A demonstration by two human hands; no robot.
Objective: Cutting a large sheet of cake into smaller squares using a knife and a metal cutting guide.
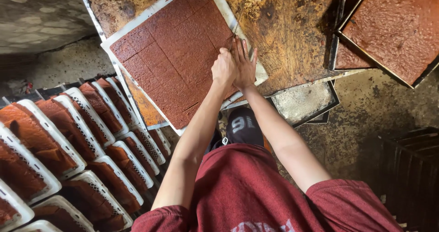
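A flat reddish-brown slab [173, 53], scored into squares, lies on a white tray [137, 19] on a stained wooden table [288, 26]. Both my hands meet at the slab's right edge. My left hand [223, 69] is closed in a fist on what looks like the handle of a thin knife [238, 21], whose blade runs away from me along the slab's edge. My right hand [245, 65] lies flat against the left one, fingers stretched out on the tray rim. The knife's handle is hidden in the fist.
Several white crates [73, 136] packed with reddish-brown pieces stand in rows at the left. Another tray of brown slab [398, 26] sits at the top right. An empty metal tray [304, 101] lies under the table edge, and a dark crate [411, 168] stands at the right.
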